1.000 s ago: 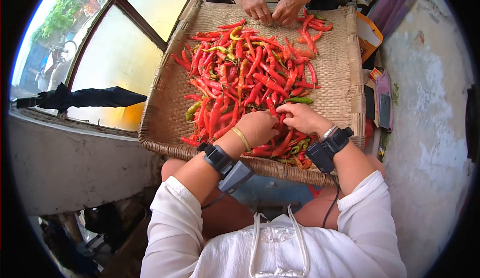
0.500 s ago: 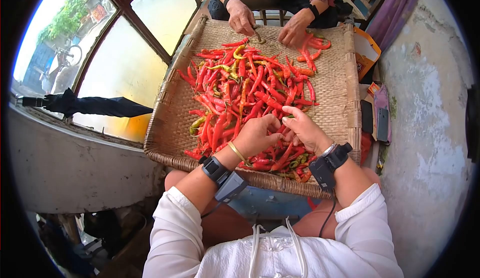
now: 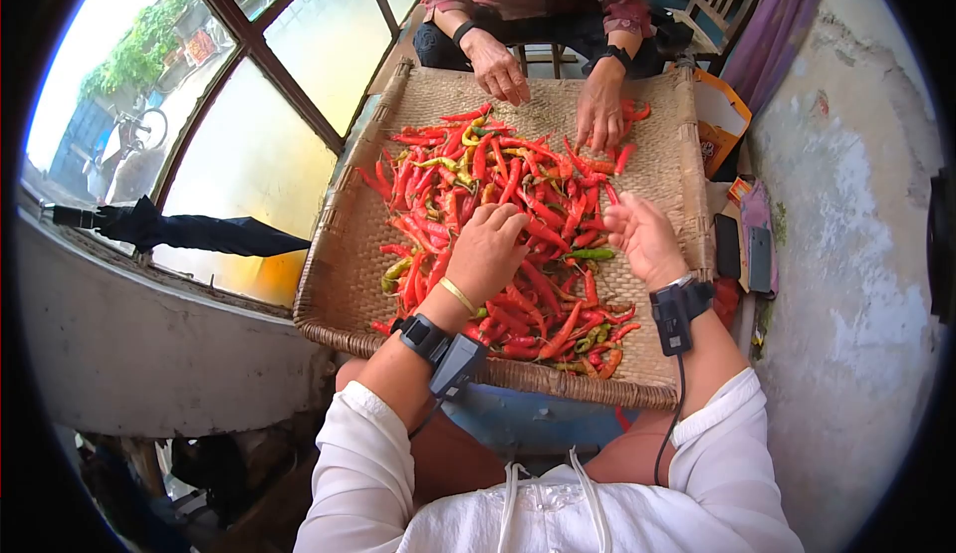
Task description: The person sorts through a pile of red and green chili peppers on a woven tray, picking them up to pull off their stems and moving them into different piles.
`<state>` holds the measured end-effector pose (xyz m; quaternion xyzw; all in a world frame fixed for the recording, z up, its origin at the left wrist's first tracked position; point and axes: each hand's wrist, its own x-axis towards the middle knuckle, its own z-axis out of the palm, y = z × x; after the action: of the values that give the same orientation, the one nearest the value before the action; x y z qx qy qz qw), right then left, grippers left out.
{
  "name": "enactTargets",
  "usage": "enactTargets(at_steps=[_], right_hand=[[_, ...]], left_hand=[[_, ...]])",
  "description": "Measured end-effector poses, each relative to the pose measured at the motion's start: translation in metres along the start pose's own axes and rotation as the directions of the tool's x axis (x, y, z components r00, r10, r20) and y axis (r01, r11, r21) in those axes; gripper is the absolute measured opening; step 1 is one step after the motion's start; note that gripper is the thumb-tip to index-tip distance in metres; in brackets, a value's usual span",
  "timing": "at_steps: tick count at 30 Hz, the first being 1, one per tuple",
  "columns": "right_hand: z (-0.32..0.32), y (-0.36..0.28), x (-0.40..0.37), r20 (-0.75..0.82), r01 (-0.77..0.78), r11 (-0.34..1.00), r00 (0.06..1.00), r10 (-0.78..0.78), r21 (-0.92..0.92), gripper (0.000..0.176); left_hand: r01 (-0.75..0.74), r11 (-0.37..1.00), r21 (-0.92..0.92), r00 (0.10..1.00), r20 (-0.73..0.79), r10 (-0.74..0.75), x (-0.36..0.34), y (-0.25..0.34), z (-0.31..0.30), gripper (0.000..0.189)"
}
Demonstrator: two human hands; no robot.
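Note:
A heap of red peppers [image 3: 538, 299], with some green and yellowish ones, lies on a woven tray [image 3: 344, 254]. My left hand [image 3: 485, 251] is over the middle of the heap, its fingers curled downward and close together; what they hold is hidden. To the right, my right hand [image 3: 647, 239] hovers palm inward at the heap's edge, fingers loosely apart, its fingertips near a red pepper. Between my hands lies a green pepper [image 3: 591, 253].
Across the tray, another person's left hand [image 3: 600, 105] touches peppers and their right hand [image 3: 498, 67] is above the weave. A folded umbrella [image 3: 219, 234] is by the window. Phones [image 3: 760, 257] and an orange box [image 3: 719, 120] stand right of the tray.
My hands have moved apart, the left one slightly left, the right one rightward and open. The green pepper between them shows more fully. The other person's left hand has come closer to the heap.

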<state>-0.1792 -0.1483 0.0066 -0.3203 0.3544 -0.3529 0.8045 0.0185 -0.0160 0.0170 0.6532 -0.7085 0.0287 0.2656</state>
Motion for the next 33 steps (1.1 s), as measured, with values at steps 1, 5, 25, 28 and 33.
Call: enactTargets(at_steps=[1, 5, 25, 28, 33], right_hand=[[-0.002, 0.008, 0.001, 0.068, -0.079, 0.989, 0.994, 0.088, -0.129, 0.021], [0.015, 0.044, -0.007, 0.224, -0.051, 0.872, 0.958, 0.181, -0.488, 0.050], [0.007, -0.008, -0.003, 0.185, 0.023, 0.894, 0.980, 0.067, -0.447, 0.028], [0.007, -0.010, -0.003, 0.038, 0.074, 0.968, 0.997, -0.066, -0.239, 0.035], [0.011, 0.011, -0.010, 0.126, -0.035, 0.845, 0.985, 0.120, -0.534, 0.030]], left_hand=[[-0.036, 0.997, 0.071, 0.999, -0.015, 0.037, 0.002, -0.003, 0.003, 0.038], [0.056, 0.996, 0.066, 0.989, 0.132, -0.065, -0.005, -0.007, 0.014, 0.051], [0.315, 0.887, 0.338, 0.923, 0.109, -0.369, -0.008, -0.013, -0.022, 0.034], [0.369, 0.877, 0.307, 0.924, -0.021, -0.381, -0.018, -0.019, -0.018, 0.038], [0.246, 0.917, 0.313, 0.929, 0.195, -0.316, -0.019, -0.020, -0.015, 0.035]])
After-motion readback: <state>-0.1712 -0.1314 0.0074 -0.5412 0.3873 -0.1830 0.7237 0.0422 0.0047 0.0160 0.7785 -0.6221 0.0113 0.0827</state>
